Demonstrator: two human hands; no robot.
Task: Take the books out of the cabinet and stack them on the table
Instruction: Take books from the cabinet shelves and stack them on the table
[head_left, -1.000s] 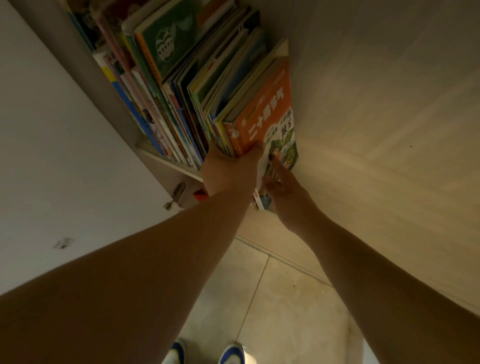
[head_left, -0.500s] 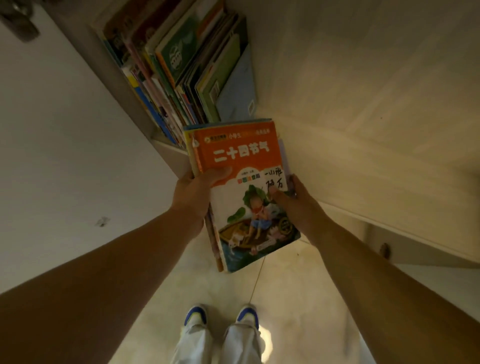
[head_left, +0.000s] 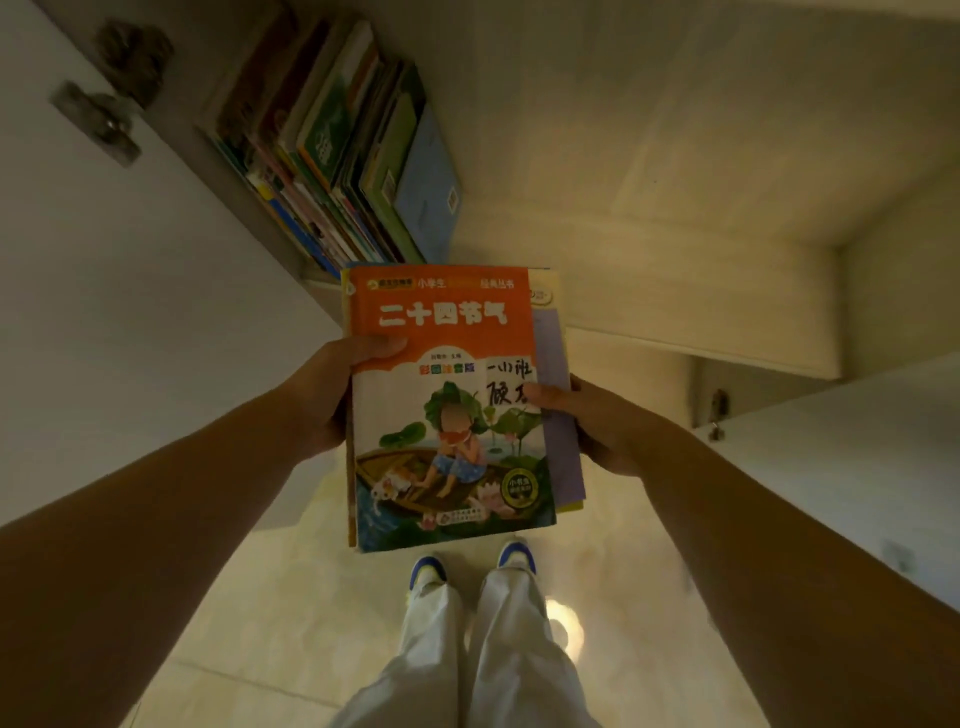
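Dim room, pale tiled floor (head_left: 291, 613) underfoot, open cabinet (head_left: 649, 218) ahead with more books (head_left: 358, 156) leaning on its shelf. Held clear of the shelf, over the floor: a small bundle of books (head_left: 447, 410), orange cover on top. Left hand (head_left: 332, 395) clamped on the left edge, thumb across the cover; right hand (head_left: 597, 421) gripping the right edge. Table not in view. Lower books already offset to the right, so likely to slide out if tilted while carried. Remaining row, unsupported, could topple sideways.
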